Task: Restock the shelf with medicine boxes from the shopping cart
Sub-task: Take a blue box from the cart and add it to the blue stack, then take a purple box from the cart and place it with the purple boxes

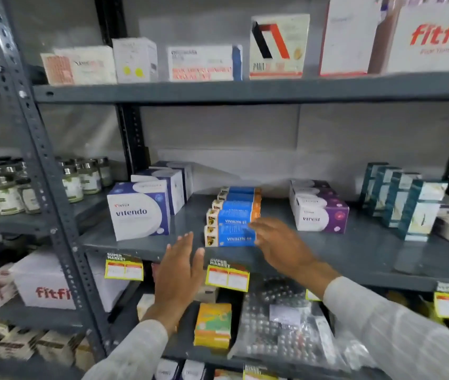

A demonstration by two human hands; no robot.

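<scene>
Two bare hands, left hand (180, 272) lower centre of the frame, right hand (280, 244) just right of centre; no rings or watch visible; long white sleeves (398, 333) with fine vertical ribbing, loose at the wrists, running off the bottom edge.

The grey metal shelf (354, 250) carries stacked blue Vivalyn boxes (231, 218) at its middle; white-blue Vitendo boxes (139, 212) stand left of them, purple-white boxes (319, 209) and teal cartons (404, 198) right.

Both open hands, left hand (180, 272) and right hand (278, 244), flank blue Vivalyn boxes (232, 218) on shelf (327, 256)
</scene>
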